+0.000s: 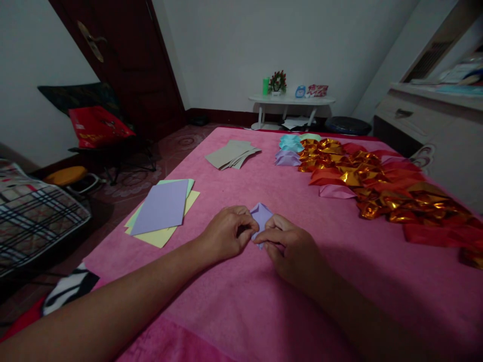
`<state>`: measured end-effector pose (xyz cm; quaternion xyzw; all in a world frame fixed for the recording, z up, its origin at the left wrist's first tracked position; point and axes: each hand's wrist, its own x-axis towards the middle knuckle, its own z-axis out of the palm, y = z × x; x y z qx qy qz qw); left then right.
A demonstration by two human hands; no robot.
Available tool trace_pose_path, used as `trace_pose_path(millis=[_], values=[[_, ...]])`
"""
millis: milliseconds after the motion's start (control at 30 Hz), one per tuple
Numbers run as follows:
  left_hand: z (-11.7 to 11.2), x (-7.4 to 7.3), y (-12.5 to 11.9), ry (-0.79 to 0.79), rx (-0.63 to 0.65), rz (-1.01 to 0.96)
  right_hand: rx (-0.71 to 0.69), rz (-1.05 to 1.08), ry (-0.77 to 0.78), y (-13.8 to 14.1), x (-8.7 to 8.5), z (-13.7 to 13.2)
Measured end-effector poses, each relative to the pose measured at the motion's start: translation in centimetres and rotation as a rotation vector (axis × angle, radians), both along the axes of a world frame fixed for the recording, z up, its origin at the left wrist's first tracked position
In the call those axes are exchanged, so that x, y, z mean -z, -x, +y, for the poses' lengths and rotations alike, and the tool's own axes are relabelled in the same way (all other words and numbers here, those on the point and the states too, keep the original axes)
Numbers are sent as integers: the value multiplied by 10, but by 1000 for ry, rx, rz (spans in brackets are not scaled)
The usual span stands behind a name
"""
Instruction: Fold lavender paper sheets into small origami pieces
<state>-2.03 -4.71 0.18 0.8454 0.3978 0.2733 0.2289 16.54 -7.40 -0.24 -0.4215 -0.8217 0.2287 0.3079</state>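
Watching remotely, I have the left hand pinching the folded purple paper at its left side, the right hand pinching its lower right; its top pokes out toward the pink cloth's far edge.

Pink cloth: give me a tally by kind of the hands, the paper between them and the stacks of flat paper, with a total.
Hands: 2 (left hand, right hand)
Purple paper between the hands: 1
Flat stacks: 2 (coloured stack, grey stack)
Total: 5
Not counted: the folded pieces at picture right, which overlap too much.
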Motion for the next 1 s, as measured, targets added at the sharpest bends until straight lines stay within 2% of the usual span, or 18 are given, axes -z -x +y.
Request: trace_pose_path(millis=[200, 333, 567, 700, 833, 1000], values=[[0, 1, 0, -6, -3, -18, 23, -116, -30, 4, -9, -4], [0, 0, 2, 34, -8, -118, 73, -225, -64, 9, -14, -9], [8, 4, 9, 45, -270, -357, 148, -403, -269, 20, -5, -14], [12, 6, 12, 79, -312, -439, 120, -510, -431, 20, 0, -15], [14, 1, 12, 17, -240, -365, 37, -454, -520, -6, -3, 1], [19, -6, 6, -94, 81, -112, -121, -309, -498, -56, -4, 39]])
